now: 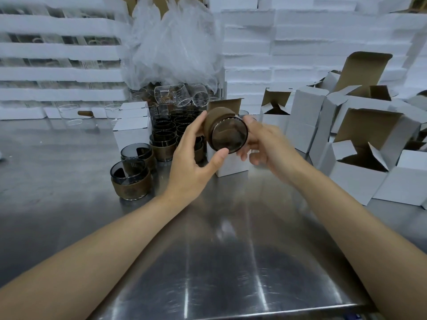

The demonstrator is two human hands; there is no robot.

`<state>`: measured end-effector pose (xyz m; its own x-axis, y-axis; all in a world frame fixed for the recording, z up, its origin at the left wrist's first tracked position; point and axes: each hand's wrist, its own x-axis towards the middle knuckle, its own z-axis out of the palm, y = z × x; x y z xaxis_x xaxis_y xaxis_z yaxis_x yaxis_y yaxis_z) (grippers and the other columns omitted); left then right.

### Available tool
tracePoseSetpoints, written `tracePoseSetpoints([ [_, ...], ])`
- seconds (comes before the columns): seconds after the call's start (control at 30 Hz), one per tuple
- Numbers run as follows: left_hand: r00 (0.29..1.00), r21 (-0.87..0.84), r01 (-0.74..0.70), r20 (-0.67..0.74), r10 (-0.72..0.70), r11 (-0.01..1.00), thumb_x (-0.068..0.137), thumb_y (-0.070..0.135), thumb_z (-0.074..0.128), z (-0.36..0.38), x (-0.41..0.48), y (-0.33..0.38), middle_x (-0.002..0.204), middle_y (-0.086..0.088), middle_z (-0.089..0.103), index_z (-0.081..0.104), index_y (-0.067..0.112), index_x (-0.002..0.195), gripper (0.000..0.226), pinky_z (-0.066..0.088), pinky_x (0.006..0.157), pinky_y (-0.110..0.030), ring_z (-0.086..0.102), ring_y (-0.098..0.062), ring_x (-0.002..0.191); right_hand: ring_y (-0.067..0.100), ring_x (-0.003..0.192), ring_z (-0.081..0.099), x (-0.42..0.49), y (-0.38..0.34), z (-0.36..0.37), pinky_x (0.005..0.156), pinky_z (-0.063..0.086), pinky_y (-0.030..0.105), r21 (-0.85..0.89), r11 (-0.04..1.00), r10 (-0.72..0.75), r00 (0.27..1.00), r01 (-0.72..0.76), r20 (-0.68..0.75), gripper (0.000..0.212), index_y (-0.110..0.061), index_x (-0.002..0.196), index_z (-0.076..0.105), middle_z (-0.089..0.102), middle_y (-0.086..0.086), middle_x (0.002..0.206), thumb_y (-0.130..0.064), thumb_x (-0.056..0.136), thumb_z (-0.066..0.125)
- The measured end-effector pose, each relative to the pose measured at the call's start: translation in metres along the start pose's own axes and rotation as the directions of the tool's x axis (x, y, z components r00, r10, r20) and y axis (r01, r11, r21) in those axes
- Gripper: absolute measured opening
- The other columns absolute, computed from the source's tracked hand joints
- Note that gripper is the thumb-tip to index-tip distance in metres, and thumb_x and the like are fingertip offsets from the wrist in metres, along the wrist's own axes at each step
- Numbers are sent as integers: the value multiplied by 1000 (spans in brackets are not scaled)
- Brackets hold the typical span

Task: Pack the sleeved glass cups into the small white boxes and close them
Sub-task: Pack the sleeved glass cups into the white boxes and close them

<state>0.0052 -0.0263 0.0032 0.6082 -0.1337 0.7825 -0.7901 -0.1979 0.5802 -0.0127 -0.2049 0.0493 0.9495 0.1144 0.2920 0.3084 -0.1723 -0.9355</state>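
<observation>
A dark glass cup with a brown sleeve (225, 129) is held in the air above the metal table (219, 239), tipped on its side with one round end facing me. My left hand (194, 158) grips it from the left, thumb under the rim and fingers over the sleeve. My right hand (261, 144) holds its right side with curled fingers. Directly behind and below the cup stands a small white box (233, 166) with its brown-lined flap up. Several more sleeved cups (131, 179) stand on the table to the left.
Closed small white boxes (132, 130) are stacked at centre-left. Open white boxes (360, 158) crowd the right side. Clear glass cups (182, 94) and a heap of plastic wrap (173, 42) sit at the back, with white foam stacks behind.
</observation>
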Motion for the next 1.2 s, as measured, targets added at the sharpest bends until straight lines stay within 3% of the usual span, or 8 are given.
tracePoseSetpoints([
  [0.07, 999, 31, -50, -13, 50, 998, 86, 25, 67, 0, 1, 1, 146, -1, 43, 33, 21, 142, 66, 34, 113, -31, 40, -12, 136, 9, 74, 63, -2, -4, -3, 53, 44, 21, -64, 996, -68, 996, 65, -49, 28, -23, 113, 67, 69, 8, 92, -38, 100, 47],
  [0.13, 991, 97, -137, 4, 137, 986, 86, 9, 69, 1, 2, 0, 149, -6, 38, 37, 11, 142, 65, 31, 116, -38, 35, -18, 140, 3, 86, 63, -4, -7, -4, 61, 49, 21, -89, 987, -138, 989, 133, -52, 26, -27, 120, 63, 68, -1, 108, -33, 100, 48],
  [0.33, 952, 195, -307, 57, 302, 932, 81, -9, 67, 2, 3, 0, 147, -7, 40, 40, 0, 140, 65, 28, 116, -33, 35, -19, 139, 7, 109, 57, -12, -4, 9, 92, 48, 20, -187, 952, -246, 969, 241, -2, 66, -27, 134, 48, 56, 1, 123, -27, 76, 79],
  [0.43, 981, 126, -192, 49, 188, 973, 84, 0, 68, 3, 1, 3, 149, 10, 38, 34, 10, 147, 72, 27, 114, -22, 34, -7, 139, 13, 104, 61, -12, -4, 6, 92, 50, 27, -170, 952, -264, 964, 255, -30, 57, -27, 133, 48, 61, 4, 115, -18, 83, 75],
  [0.57, 999, 52, -45, 16, 44, 998, 83, 12, 73, 3, 1, 1, 150, 13, 35, 26, 33, 148, 83, 24, 112, -15, 30, -1, 139, 9, 96, 66, -11, -3, 3, 80, 48, 16, -67, 975, -217, 975, 214, -39, 46, -22, 130, 48, 64, 1, 105, -16, 88, 66],
  [0.77, 995, 321, 21, 87, -52, 947, 83, 27, 73, -3, 8, -11, 148, 0, 40, 55, 11, 133, 55, 13, 113, -12, 26, -15, 139, 18, 102, 67, -5, 5, -1, 86, 53, 25, -29, 987, -157, 982, 155, -106, 40, -16, 121, 45, 65, 12, 115, -7, 88, 67],
  [0.93, 989, 280, 73, 106, -107, 957, 87, 27, 68, -2, 7, -12, 135, 4, 51, 64, 15, 109, 25, 18, 105, -6, 34, -8, 130, 18, 99, 68, -3, 6, -7, 88, 52, 23, -65, 985, -163, 982, 157, -93, 37, -21, 117, 44, 67, 11, 111, -10, 89, 66],
  [1.2, 992, 285, -11, 127, -27, 959, 88, 19, 69, 1, 3, -7, 118, 6, 55, 63, 11, 100, 16, 32, 100, -14, 46, -12, 118, 4, 112, 61, -1, 13, 0, 90, 47, 15, -107, 977, -193, 978, 185, -73, 44, -24, 132, 43, 61, -6, 123, -12, 93, 61],
])
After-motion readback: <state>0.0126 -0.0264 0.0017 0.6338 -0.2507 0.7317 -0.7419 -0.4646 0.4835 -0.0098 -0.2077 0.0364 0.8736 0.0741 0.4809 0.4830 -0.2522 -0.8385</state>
